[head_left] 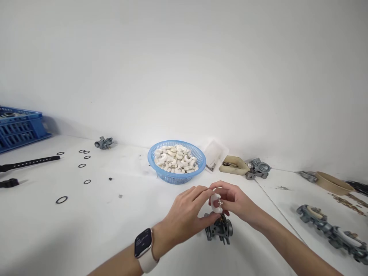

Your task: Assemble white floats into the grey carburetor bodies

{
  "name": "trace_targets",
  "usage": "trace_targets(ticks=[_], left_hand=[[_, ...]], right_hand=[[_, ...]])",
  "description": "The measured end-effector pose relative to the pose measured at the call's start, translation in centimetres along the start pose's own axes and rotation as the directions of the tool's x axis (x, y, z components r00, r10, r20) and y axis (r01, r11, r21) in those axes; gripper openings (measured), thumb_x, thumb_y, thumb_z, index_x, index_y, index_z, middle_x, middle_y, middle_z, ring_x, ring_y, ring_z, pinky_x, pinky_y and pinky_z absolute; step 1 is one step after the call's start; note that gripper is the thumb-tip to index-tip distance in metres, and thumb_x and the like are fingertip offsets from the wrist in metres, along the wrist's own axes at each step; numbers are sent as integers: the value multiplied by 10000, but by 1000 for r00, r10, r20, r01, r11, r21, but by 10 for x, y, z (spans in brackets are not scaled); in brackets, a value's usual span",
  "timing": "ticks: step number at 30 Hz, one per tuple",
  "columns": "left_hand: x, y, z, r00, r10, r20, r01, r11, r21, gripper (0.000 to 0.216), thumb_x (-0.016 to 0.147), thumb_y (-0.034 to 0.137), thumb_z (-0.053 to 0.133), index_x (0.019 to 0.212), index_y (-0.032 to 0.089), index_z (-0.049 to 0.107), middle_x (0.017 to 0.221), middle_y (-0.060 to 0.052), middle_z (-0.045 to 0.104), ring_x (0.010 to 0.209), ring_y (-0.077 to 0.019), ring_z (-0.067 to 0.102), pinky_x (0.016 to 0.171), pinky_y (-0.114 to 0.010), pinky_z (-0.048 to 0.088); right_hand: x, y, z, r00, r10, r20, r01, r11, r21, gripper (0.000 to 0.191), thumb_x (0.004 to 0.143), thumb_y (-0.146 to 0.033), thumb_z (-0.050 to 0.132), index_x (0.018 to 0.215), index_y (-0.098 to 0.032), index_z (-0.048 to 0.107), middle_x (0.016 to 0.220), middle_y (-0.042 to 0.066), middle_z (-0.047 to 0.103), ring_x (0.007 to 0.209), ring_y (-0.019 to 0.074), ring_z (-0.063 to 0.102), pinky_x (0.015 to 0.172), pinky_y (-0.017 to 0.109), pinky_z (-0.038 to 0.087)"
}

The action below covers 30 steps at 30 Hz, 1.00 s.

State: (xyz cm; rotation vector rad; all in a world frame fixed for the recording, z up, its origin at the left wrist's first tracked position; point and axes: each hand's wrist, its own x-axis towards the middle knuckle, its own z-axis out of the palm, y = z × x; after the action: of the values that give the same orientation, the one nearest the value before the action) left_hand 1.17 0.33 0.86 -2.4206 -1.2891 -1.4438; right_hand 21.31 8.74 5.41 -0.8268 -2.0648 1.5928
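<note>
Nearly closed hands (186, 210) (237, 201) around white float (214, 203).

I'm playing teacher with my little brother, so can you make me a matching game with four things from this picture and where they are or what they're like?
Things:
1. White curved part
2. Round basket
3. Smartwatch
4. Black rings

Matches:
A. Worn at the left wrist
B. Scattered on the left side of the table
C. Between the left hand and right hand, above a metal part
D. Blue, filled with small white pieces

Right pairs: 1-C, 2-D, 3-A, 4-B.
</note>
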Motion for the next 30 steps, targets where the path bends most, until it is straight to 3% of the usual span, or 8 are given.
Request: trace_targets(ticks=[5,8,10,13,19,24,27,30], left_hand=[[-2,7,1,984,-151,97,164,974,-154,383,846,246,786,1177,262,596,1073,-16,722,899,-202,696,770,-310,559],[-2,9,2,953,-233,192,268,947,-179,402,767,276,857,1067,253,590,1040,-8,704,866,-211,674,748,-319,544],[-2,8,3,935,-262,240,309,933,-184,424,735,315,898,1017,244,590,1065,-14,689,894,-218,670,773,-327,547],[-3,7,7,921,-274,276,326,931,-163,425,744,382,916,983,233,598,1081,-23,677,922,-223,669,784,-329,547],[-8,8,15,904,-285,319,342,929,-139,387,782,386,909,991,229,624,1061,-16,676,921,-207,670,787,-311,542],[-11,10,20,891,-287,351,350,927,-131,424,772,361,914,1080,234,652,1080,-9,695,963,-224,676,784,-324,540],[-12,8,23,896,-282,342,343,930,-130,465,805,405,889,1181,245,667,1130,-22,711,1029,-243,683,848,-345,553],[-13,6,25,894,-296,338,351,929,-114,375,845,435,854,1127,247,692,1104,-21,719,1026,-244,687,863,-351,557]], right_hand=[[-12,-6,-10,1000,0,21,2,994,-109,331,886,-295,736,1211,-270,680,1117,44,712,777,153,572,645,281,473],[-13,-4,-29,1000,-27,-14,21,948,-318,350,941,-357,687,1284,-292,667,1217,61,698,848,175,607,765,334,534],[-7,1,-49,994,-64,-91,5,846,-534,354,970,-417,644,1306,-307,666,1258,61,698,863,187,624,779,348,540],[12,12,-88,974,-121,-189,-82,594,-800,373,957,-437,609,1303,-318,680,1300,56,709,853,202,656,762,357,546],[56,13,-142,952,-134,-276,-185,467,-864,331,941,-364,581,1214,-237,720,1188,73,759,844,221,684,782,350,532],[99,13,-125,975,-95,-203,-156,361,-919,204,1006,-305,611,1147,-224,734,1087,50,765,988,215,696,887,351,546],[129,23,-108,986,-43,-160,-140,293,-946,236,1038,-365,658,1184,-186,707,1189,76,728,1060,228,695,944,436,582],[153,35,-98,986,2,-164,-160,243,-957,307,1042,-388,669,1271,-184,674,1291,93,691,1090,238,698,943,457,606]])
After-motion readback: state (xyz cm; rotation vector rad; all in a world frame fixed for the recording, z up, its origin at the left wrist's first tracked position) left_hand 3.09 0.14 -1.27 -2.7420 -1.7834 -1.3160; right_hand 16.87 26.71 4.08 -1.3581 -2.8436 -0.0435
